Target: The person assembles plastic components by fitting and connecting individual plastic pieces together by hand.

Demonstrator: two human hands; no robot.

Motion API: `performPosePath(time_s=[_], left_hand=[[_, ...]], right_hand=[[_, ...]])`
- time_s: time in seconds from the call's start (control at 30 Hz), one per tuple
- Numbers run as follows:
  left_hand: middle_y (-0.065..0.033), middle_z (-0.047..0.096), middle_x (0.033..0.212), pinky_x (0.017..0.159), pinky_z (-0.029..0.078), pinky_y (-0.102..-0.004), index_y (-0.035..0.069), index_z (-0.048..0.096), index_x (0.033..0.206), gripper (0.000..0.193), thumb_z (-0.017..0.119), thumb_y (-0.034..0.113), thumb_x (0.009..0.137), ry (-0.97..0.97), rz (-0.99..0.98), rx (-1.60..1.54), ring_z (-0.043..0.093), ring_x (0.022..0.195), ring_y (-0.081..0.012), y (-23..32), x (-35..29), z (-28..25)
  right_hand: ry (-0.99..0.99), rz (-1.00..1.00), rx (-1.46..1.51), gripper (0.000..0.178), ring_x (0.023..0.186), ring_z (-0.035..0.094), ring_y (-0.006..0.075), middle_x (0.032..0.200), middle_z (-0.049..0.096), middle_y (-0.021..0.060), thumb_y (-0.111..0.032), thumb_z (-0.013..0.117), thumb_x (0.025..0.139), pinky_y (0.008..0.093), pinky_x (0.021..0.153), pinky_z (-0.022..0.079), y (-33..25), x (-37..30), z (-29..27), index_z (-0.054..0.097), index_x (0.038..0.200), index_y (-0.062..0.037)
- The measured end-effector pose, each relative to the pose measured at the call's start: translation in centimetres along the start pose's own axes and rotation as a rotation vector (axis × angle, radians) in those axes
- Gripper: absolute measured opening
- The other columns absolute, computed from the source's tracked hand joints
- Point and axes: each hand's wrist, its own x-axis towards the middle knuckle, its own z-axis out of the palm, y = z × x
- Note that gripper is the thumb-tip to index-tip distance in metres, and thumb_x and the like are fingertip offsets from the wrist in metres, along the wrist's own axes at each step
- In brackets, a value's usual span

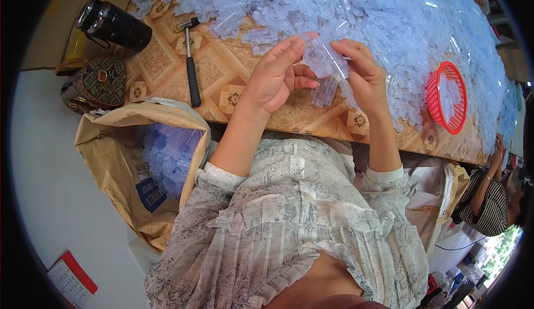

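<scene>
Above the front edge of the table, both my hands are raised around a clear, bluish plastic piece [329,57], long and tube-like. My left hand [276,76] pinches its upper left end between thumb and forefinger, the other fingers curled. On the other side, my right hand [364,78] grips it with bent fingers; its exact hold is partly hidden. Behind my hands a great heap of similar clear plastic pieces [356,8] spreads over the patterned table [222,70]. A few loose pieces lie just beneath my hands.
A black-handled hammer [191,64], a black flask [119,28] and a brown patterned bag [97,83] are at the left. An open paper sack [105,142] with bluish plastic pieces stands below. At right are a red basket [456,100] and another person [485,198].
</scene>
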Motion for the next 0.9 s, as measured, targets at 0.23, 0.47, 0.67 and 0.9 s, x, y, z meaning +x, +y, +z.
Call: performPosePath(time_s=[0.23,0.47,0.67,0.9], left_hand=[[-0.0071,0.060,0.107,0.067,0.057,-0.0296,0.003,0.041,0.134,0.044,0.051,0.023,0.095,-0.006,0.057,0.133,0.064,0.086,-0.0137,-0.1,0.3,-0.1],[-0.0038,0.059,0.103,0.064,0.056,-0.0243,0.006,0.048,0.128,0.041,0.060,0.016,0.090,0.108,0.104,0.299,0.060,0.085,-0.0108,-0.5,0.2,0.9],[-0.0049,0.060,0.100,0.059,0.055,-0.0220,0.005,0.050,0.126,0.039,0.061,0.016,0.090,0.212,0.117,0.280,0.059,0.077,-0.0087,0.1,0.8,0.4],[-0.0119,0.063,0.110,0.061,0.054,-0.0253,0.006,0.046,0.130,0.044,0.058,0.024,0.092,0.287,0.119,0.324,0.063,0.072,-0.0125,0.2,0.8,-0.3]], right_hand=[[-0.066,0.257,0.181,0.036,0.094,0.053,0.0133,0.111,0.056,0.0057,0.000,0.052,0.083,0.0255,0.083,0.044,-2.3,-0.2,-0.6,0.060,0.118,-0.0048],[0.054,0.340,0.017,0.039,0.082,0.058,0.0133,0.094,0.062,0.0101,-0.020,0.069,0.080,0.0273,0.068,0.048,-2.6,-0.4,1.9,0.055,0.112,-0.0028],[0.146,0.116,-0.402,0.041,0.085,0.063,0.0278,0.096,0.065,0.0153,-0.025,0.065,0.083,0.0347,0.073,0.050,-2.9,2.4,1.1,0.055,0.114,-0.0002],[0.108,0.053,-0.638,0.021,0.091,0.061,0.0360,0.095,0.065,0.0195,-0.016,0.053,0.089,0.0403,0.081,0.048,-0.7,8.9,-2.2,0.066,0.100,-0.0038]])
